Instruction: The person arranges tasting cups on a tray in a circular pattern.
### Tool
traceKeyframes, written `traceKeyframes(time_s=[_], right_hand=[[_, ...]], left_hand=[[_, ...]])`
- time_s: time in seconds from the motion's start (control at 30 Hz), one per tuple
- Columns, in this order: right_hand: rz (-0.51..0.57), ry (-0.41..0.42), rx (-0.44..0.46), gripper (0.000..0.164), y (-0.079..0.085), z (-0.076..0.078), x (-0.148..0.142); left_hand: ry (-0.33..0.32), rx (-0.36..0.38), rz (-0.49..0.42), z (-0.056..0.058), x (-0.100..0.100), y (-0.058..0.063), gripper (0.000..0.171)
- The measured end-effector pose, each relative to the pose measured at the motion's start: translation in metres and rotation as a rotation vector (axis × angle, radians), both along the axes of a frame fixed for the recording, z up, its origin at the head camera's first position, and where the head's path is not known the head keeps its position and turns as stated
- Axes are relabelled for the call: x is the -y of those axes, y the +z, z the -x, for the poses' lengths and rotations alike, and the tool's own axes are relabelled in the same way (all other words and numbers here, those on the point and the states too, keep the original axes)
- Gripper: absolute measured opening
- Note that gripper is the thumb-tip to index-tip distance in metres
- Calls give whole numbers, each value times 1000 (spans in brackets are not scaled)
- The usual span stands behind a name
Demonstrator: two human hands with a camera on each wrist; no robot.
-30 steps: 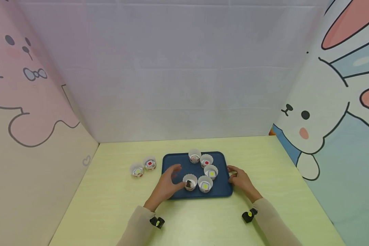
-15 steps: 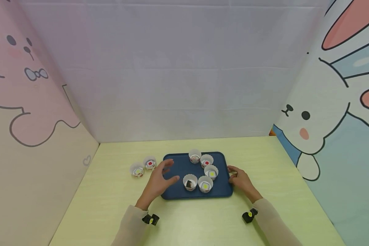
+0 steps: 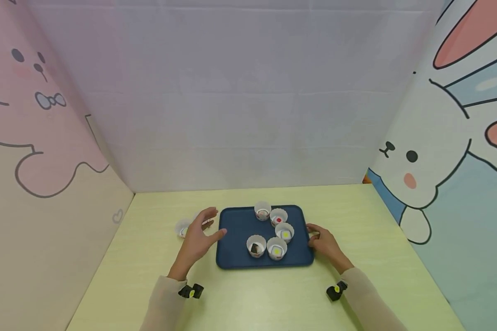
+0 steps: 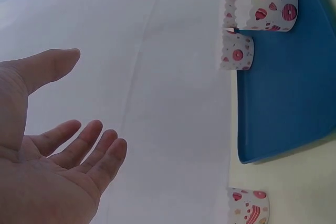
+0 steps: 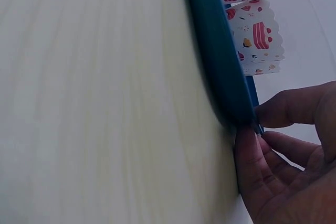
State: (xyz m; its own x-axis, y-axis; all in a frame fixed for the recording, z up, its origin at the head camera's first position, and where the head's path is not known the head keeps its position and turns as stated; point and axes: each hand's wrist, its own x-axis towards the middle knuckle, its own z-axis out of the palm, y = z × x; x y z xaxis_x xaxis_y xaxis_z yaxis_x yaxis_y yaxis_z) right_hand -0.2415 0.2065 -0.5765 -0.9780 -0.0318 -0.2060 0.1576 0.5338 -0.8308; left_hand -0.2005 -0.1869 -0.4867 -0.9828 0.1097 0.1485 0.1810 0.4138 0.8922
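Observation:
My left hand (image 3: 193, 246) hovers left of the blue tray (image 3: 236, 230), thumb and fingers spread apart with nothing between them. It overlaps two loose paper cups in the head view; one cup (image 3: 182, 228) shows beside it, the other is mostly hidden. My right hand (image 3: 327, 243) pinches the tray's right edge, thumb against the rim (image 5: 231, 77) and fingers on its outer side in the right wrist view. On the tray stand several white paper baking cups with a red print, one holding a dark piece (image 3: 254, 248), others small pieces with red or yellow-green centres.
The tray lies flat on a pale wooden table (image 3: 273, 299). A white cloth wall (image 3: 248, 115) rises behind the table, with printed cartoon panels at left (image 3: 58, 151) and right (image 3: 435, 174).
My left hand has moved left, from beside the cup with the dark piece, off the tray and toward the loose cups. My right hand stays at the tray's edge.

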Motion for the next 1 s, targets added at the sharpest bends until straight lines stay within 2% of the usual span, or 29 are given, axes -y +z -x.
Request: traceKeyframes(time_s=[0.17,0.37,0.53,0.7,1.0], right_hand=[[1,5,-3,66,0,-1,0],[-2,8,-12,66,0,-1,0],[-9,5,-16,67,1,-1,0],[-12,2,-18,68,2,-2,1],[-10,-1,-23,68,0,-1,0]], left_hand=[[31,-30,6,2,14,4,72],[84,5,-34,2,30,12,70],[128,0,-15,2,40,15,69],[158,-5,16,3,48,10,69],[177,-7,45,9,68,-6,74]])
